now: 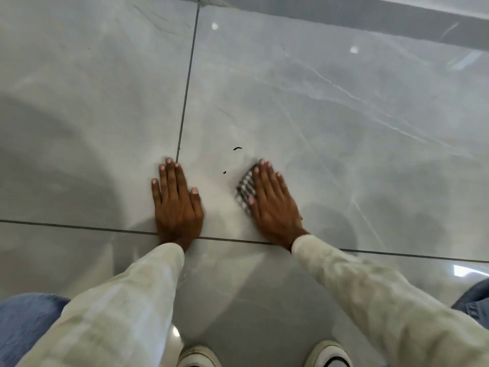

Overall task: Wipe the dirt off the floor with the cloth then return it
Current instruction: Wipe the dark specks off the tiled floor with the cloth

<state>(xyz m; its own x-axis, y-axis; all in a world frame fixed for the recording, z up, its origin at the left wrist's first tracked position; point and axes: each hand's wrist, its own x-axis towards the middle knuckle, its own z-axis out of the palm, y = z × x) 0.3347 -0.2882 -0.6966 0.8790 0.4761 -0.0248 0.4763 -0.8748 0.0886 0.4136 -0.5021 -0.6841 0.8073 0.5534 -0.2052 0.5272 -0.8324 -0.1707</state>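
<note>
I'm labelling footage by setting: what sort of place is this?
Probably an indoor room with a polished floor; which room, I cannot tell. Large glossy grey marble-look tiles with dark grout lines reflect ceiling lights, and a pale band at the top edge may be a wall base.

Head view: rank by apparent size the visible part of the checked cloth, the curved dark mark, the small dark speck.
1. Checked cloth, mostly hidden under the right hand
2. Curved dark mark
3. Small dark speck
All lie close together on the floor, so distance hardly skews this.
</note>
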